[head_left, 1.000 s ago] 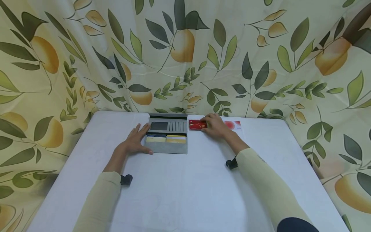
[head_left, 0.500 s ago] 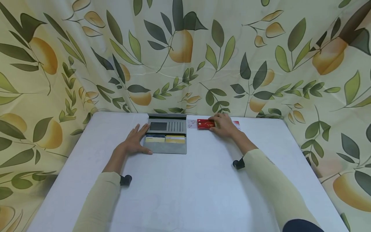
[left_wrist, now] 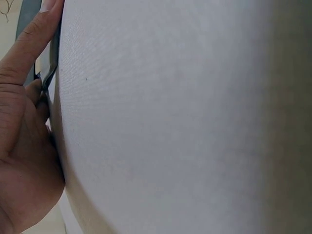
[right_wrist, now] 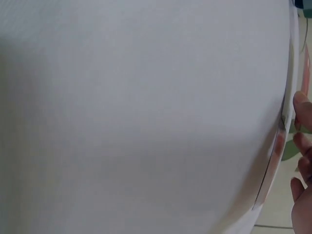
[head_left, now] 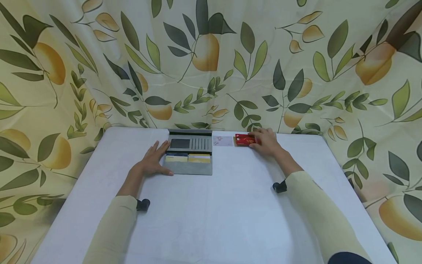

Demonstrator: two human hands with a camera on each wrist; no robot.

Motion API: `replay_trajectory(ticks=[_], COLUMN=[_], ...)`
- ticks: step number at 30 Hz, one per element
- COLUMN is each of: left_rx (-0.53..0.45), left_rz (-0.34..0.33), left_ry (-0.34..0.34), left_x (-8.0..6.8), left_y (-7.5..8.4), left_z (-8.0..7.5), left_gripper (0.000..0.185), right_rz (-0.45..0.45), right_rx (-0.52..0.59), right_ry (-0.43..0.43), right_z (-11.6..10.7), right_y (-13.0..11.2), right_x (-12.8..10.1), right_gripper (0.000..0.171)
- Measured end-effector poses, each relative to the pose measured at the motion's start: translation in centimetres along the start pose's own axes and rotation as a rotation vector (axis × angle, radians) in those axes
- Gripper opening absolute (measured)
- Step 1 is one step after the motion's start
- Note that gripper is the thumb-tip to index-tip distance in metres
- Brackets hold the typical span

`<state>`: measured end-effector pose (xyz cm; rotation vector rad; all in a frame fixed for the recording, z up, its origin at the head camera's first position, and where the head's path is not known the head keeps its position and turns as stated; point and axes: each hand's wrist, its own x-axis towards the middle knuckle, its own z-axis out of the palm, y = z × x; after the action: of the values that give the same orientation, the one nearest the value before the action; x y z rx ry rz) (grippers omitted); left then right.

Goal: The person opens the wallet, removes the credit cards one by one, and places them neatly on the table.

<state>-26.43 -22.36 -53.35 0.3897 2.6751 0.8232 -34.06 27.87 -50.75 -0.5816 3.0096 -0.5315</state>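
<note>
In the head view, my left hand (head_left: 153, 159) rests with spread fingers at the left side of an open grey card wallet (head_left: 188, 168), thumb along its front edge. The wallet has a dark window, several slots, and two cards with yellow print (head_left: 199, 158) in its lower pocket. To its right, my right hand (head_left: 265, 141) pinches a red card marked VIP (head_left: 242, 139) between thumb and fingers, covering its right end. A pale strip with pink print (head_left: 222, 141) lies flat between wallet and red card. In the right wrist view, the fingers (right_wrist: 301, 109) show at the right edge.
A white-covered table (head_left: 204, 220) carries everything, its far edge just behind the wallet. A curtain with leaf and fruit print (head_left: 230, 106) hangs behind it. Black wrist cameras (head_left: 143, 205) sit at both sleeves.
My right hand has slid the red card rightward, away from the wallet, uncovering the pale strip's left part and hiding its red right end. The left hand and wallet stay put.
</note>
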Motion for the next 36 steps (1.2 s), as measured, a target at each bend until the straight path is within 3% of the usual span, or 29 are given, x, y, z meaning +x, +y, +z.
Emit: replay_trajectory(ticks=[16,36], left_rx=[-0.004,0.001], left_rz=[0.008,0.019], left_ry=[-0.001,-0.003], left_x=[0.0,0.2], left_y=[-0.2,-0.5], left_z=[0.1,0.0], left_gripper=[0.135,0.135], right_rz=[0.128,0.207], right_rx=[0.016,0.001], right_ry=[-0.005,-0.044], right_z=[-1.8,-3.4], right_y=[3.6,6.8], right_x=[-2.6,-4.7], right_gripper=[0.056,0.054])
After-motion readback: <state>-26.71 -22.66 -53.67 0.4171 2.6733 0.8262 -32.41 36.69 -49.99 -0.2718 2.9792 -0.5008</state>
